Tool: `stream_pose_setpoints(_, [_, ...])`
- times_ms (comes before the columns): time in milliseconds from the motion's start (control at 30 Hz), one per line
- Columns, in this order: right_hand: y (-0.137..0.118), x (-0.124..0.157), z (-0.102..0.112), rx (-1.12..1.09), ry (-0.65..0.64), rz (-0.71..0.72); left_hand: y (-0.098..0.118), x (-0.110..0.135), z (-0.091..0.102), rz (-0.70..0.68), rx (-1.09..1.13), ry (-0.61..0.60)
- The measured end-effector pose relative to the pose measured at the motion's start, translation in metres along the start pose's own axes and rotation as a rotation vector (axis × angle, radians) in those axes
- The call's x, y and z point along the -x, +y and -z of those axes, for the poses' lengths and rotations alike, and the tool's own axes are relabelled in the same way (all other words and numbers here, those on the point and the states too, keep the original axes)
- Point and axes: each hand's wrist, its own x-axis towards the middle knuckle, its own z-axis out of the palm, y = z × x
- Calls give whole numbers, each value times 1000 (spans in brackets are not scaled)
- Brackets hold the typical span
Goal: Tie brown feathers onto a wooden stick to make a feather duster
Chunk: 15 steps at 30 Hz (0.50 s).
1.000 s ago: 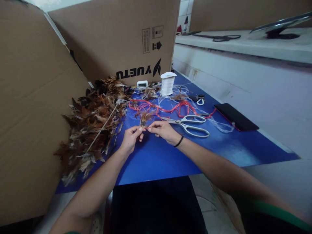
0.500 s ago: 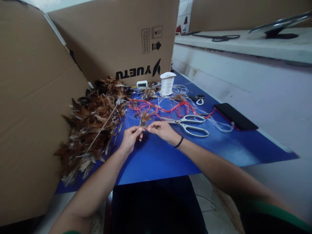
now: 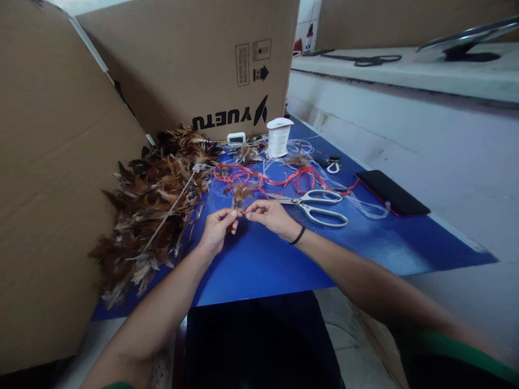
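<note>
A small bunch of brown feathers (image 3: 242, 195) stands upright, pinched at its base by my left hand (image 3: 219, 229). Close beside it, my right hand (image 3: 272, 217) is closed on a short end of red string (image 3: 244, 213) at the feathers' base. Just past my right hand lie silver-handled scissors (image 3: 310, 204), their blades spread slightly. Behind my hands a tangle of red plastic string (image 3: 279, 181) runs across the blue table (image 3: 259, 270). How the string goes round the feather base is too small to tell.
A large heap of brown feathers (image 3: 154, 205) with a thin stick (image 3: 168, 213) on it fills the left side. Farther back stand a white spool (image 3: 278, 139) and a small white digital device (image 3: 236, 139). A black phone (image 3: 391, 193) lies right. Cardboard (image 3: 182, 59) walls the back.
My right hand has shifted very slightly, and a little more red string shows between my hands. Both hands keep their pinch.
</note>
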Motion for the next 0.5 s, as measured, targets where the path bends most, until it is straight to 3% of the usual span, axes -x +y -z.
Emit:
stream_pose_setpoints(200, [2,0,-1,-70,-37,5,0,1,0,7,3,4])
stream_pose_setpoints(400, [7,0,-3,-202,-120,-97,-1,1,0,-8,-27,-8])
stream_pose_setpoints(500, [7,0,-3,-155,-114,-101,-1,0,1,-23,-45,-8])
